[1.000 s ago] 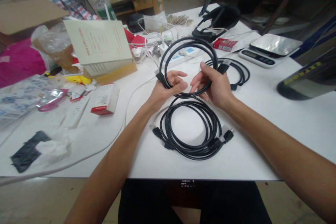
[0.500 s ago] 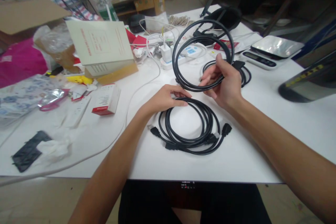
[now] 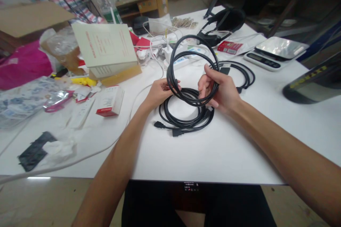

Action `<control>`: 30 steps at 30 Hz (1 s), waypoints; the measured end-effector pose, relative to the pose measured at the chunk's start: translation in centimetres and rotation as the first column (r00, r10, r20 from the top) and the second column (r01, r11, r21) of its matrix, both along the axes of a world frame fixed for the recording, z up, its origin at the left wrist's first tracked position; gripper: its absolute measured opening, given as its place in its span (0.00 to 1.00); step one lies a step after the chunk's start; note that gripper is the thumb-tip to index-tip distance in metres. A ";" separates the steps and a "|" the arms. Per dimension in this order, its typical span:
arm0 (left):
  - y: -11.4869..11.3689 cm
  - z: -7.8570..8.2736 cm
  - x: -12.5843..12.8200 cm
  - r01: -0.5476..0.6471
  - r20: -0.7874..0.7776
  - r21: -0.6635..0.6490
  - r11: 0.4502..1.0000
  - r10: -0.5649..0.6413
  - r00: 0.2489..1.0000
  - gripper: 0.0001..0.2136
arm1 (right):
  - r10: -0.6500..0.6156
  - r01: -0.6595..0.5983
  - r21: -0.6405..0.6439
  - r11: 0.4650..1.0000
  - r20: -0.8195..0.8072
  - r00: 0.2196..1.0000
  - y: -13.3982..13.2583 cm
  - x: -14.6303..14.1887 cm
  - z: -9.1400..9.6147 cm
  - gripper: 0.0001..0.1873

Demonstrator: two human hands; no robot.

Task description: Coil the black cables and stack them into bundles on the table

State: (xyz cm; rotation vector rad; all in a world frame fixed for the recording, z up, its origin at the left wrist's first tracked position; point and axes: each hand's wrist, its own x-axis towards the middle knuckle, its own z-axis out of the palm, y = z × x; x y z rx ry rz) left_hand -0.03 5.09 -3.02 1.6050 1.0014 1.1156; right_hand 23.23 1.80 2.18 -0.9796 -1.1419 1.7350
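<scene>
A looped black cable [image 3: 171, 64] is held up on edge above the table. My right hand [image 3: 222, 87] is closed around its lower right side, thumb on top, with a black plug [image 3: 225, 70] beside the thumb. At the loop's left side, my left hand [image 3: 159, 94] pinches the cable near a small dark end. Beneath lies another coiled black cable [image 3: 183, 125] on the white table, partly hidden by the raised loop. Its black connectors [image 3: 177, 133] point left and toward me. A further black cable coil [image 3: 249, 74] rests behind my right hand.
To the right stand a kitchen scale [image 3: 277, 55] and a dark cylinder [image 3: 311, 83]. A power strip [image 3: 177, 64] with white chargers lies behind the loop. Leftward are a cream box [image 3: 106, 48], a small red-white box [image 3: 110, 101], and a white cord [image 3: 106, 148] crossing the table.
The raised loop has come down and left with my right hand. My left hand has left the coil on the table and taken hold of the raised loop. The table coil sits slightly farther away.
</scene>
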 end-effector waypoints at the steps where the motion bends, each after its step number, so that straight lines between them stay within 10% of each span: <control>1: -0.1 0.2 0.1 -0.007 0.039 -0.017 1.000 0.008 0.999 0.23 | 0.002 -0.002 -0.008 1.000 -0.005 1.000 0.0 0.0 -0.1 0.35; 10: -0.3 1.2 -0.1 -0.069 0.361 -0.178 0.982 0.130 0.923 0.20 | -0.019 0.019 0.018 1.000 -0.036 0.999 0.2 -0.5 -0.8 0.24; 30: 0.0 1.6 -0.3 0.009 0.421 -0.264 0.965 0.107 0.901 0.23 | -0.135 0.126 0.087 0.988 0.099 0.986 0.2 -0.8 -1.6 0.25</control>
